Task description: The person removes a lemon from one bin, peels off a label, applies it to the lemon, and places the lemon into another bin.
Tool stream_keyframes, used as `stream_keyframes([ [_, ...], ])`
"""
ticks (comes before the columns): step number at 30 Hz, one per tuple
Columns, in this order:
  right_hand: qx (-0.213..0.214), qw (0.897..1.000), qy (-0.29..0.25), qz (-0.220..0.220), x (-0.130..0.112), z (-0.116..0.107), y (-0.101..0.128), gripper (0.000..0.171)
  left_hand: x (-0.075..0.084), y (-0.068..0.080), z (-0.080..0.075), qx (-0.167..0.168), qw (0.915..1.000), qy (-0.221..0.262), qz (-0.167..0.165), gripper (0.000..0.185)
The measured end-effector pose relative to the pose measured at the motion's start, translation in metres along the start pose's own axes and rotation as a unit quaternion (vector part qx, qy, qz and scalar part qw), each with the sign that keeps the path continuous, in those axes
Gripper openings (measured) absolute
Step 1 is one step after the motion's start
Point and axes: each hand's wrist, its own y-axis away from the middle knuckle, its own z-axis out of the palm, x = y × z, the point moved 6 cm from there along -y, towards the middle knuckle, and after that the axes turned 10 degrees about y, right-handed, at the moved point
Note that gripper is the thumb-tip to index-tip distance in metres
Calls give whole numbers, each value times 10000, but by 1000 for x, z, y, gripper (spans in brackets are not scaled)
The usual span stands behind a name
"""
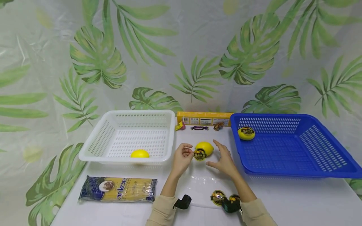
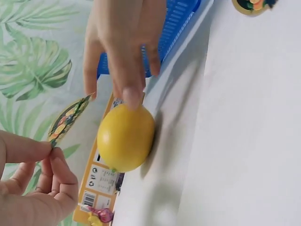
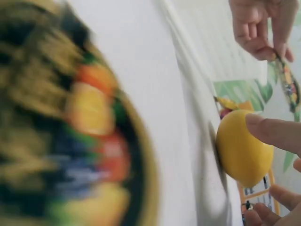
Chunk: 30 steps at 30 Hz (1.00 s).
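Observation:
A yellow lemon (image 1: 207, 147) lies on the white table between the two hands. The left hand (image 1: 182, 160) pinches a round black-and-gold fruit sticker (image 1: 200, 154) by its edge, between thumb and fingertips. In the left wrist view the sticker (image 2: 67, 121) is seen nearly edge-on, apart from the lemon (image 2: 126, 137). To the lemon's right, the right hand (image 1: 224, 161) is spread with thumb and fingers apart. Its thumb (image 3: 275, 133) overlaps the lemon (image 3: 244, 148) in the right wrist view; whether it touches, I cannot tell.
A white basket (image 1: 85, 153) at left holds a plain lemon (image 1: 139, 153). The blue basket (image 1: 282, 172) at right holds a stickered lemon (image 1: 246, 134). Pasta (image 1: 118, 189) lies front left. Behind are a yellow box (image 1: 205, 118) and wrapped candies (image 1: 199, 128). More stickers (image 1: 217, 197) are near the right wrist.

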Motion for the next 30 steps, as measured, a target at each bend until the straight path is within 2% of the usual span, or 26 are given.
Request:
stream_keyframes([
  [3,-392,9992,-28,-9,5,10,-23,92,-5,-10,2,190,9998,112,-35,21],
  [6,-622,9979,-148,-71,9,18,-39,82,-16,-21,3,341,9991,230,-81,21],
  [12,-613,9968,-512,22,17,26,-49,65,-50,-46,5,631,9976,211,-197,22],
  [21,-721,9946,-739,49,21,31,-49,65,-55,-61,15,828,9959,-355,-50,20],
  [25,-735,9944,-759,71,19,31,-49,64,-57,-61,18,1020,9934,-522,-96,21],
  [30,-674,9950,-741,-42,18,30,-48,63,-56,-57,19,1341,9875,-828,66,22],
])
